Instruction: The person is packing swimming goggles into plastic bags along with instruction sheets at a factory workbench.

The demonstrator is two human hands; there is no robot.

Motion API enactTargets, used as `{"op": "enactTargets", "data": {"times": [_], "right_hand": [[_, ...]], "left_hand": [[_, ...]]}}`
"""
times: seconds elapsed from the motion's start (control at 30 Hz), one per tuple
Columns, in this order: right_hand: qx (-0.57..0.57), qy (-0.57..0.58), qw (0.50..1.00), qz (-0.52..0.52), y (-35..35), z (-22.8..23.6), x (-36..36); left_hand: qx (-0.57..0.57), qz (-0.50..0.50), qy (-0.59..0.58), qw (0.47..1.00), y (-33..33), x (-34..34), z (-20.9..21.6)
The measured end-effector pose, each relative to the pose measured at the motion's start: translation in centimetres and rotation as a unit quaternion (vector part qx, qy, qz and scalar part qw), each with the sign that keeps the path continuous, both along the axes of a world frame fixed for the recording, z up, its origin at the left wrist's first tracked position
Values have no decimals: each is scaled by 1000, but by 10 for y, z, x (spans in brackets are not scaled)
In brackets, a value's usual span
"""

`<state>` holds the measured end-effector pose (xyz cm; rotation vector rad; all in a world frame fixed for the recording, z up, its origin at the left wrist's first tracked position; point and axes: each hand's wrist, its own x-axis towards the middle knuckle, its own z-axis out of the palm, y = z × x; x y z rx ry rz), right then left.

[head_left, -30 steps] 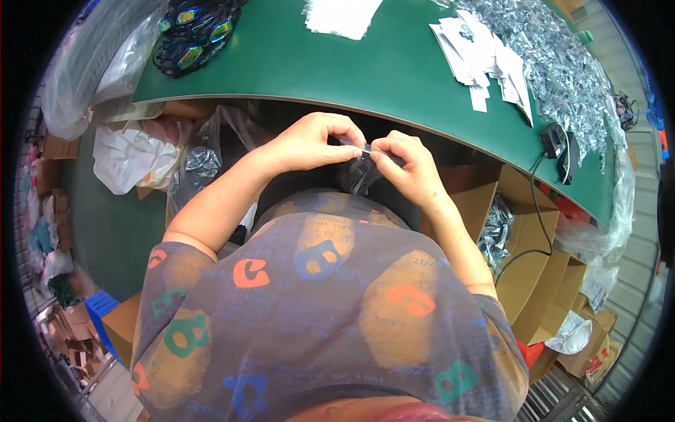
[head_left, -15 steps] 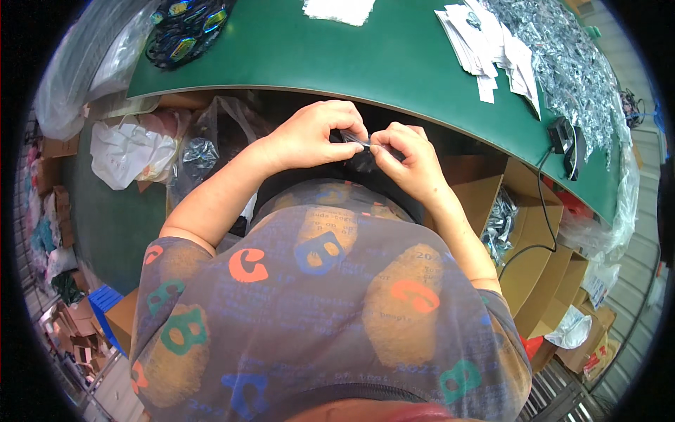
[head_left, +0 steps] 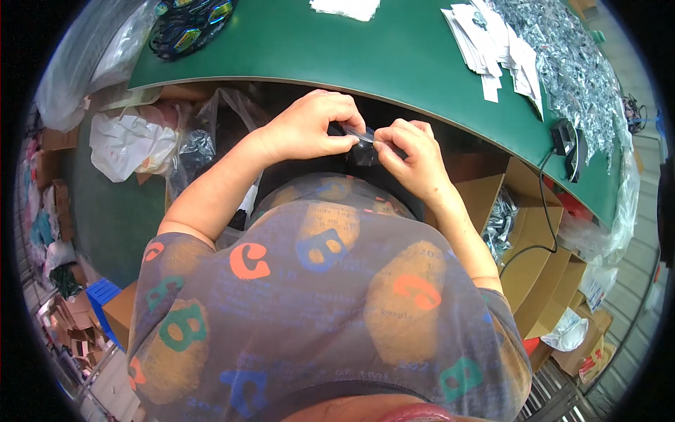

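Before my body, just off the near edge of the green table (head_left: pixel 337 53), a small clear plastic bag (head_left: pixel 363 152) hangs between my two hands. Something dark seems to be inside it, too small to make out. My left hand (head_left: pixel 313 128) pinches the bag's upper rim between thumb and forefinger. On the other side, my right hand (head_left: pixel 413 156) is closed with thumb and fingertips at the bag's right end. The fingers partly hide the rim.
White paper slips (head_left: pixel 485 46) and a heap of shiny small bags (head_left: pixel 562 77) lie on the table's right. Dark coiled items (head_left: pixel 188 28) sit at far left. A black device (head_left: pixel 568 144) with a cable stands by the right edge, above cardboard boxes (head_left: pixel 541 260). Plastic bags (head_left: pixel 133 144) rest lower left.
My hands have moved slightly apart, and more of the clear bag's rim and body now shows between them. The view has shifted a little.
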<state>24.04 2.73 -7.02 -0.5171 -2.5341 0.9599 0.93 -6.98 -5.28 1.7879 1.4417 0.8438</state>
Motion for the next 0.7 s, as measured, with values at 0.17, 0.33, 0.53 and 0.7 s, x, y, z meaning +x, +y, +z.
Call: {"op": "enactTargets", "data": {"times": [0.17,0.33,0.53,0.7], "right_hand": [[17,5,1000,1,-1,3,-2],[26,10,1000,2,-2,0,-2],[20,4,1000,7,-1,-7,-2],[9,-31,999,9,2,-12,-3]], "left_hand": [[29,-1,35,999,-1,0,-3],[53,-20,43,998,0,7,-4],[66,-11,67,996,0,8,-14],[108,-12,104,989,-1,8,-23]]}}
